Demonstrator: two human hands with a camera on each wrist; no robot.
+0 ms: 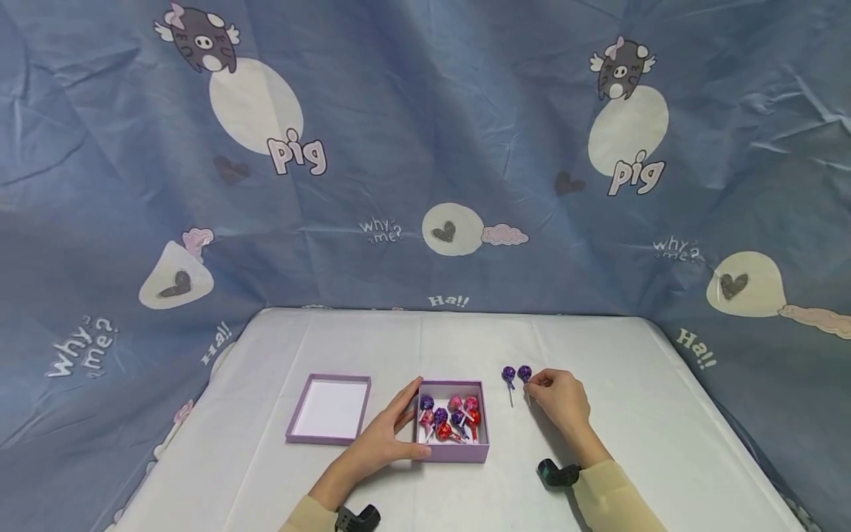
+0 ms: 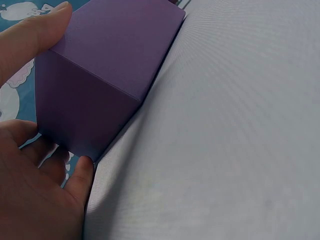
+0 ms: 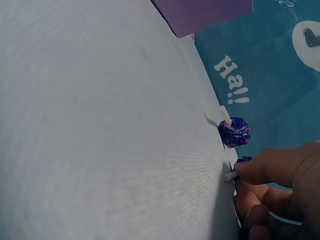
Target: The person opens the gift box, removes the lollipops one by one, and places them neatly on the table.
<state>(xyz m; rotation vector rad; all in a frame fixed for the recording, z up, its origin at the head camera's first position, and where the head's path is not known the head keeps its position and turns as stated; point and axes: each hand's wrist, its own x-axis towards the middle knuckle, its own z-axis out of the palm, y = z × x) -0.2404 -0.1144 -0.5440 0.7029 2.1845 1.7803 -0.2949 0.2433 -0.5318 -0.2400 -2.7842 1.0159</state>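
Observation:
My left hand (image 1: pixel 380 439) grips a purple box (image 1: pixel 455 453) at its left side, thumb on the front wall and fingers reaching toward the back corner. Inside the box lie several wrapped lollipops (image 1: pixel 443 430) in purple, pink and red. To the right, my right hand (image 1: pixel 564 401) pinches a purple lollipop (image 1: pixel 524 372) between thumb and fingers, near the table surface. Its white stick shows beside the thumb in the right wrist view. A second purple lollipop (image 1: pixel 508 373) lies just left of it, stick toward me, untouched.
A shallow purple-rimmed lid (image 1: pixel 329 408) with a white inside lies left of the box. White cloth (image 1: pixel 465 340) covers the table. Behind it hangs a blue printed curtain (image 1: pixel 372 162). A small dark device (image 1: pixel 557 473) is worn at each wrist.

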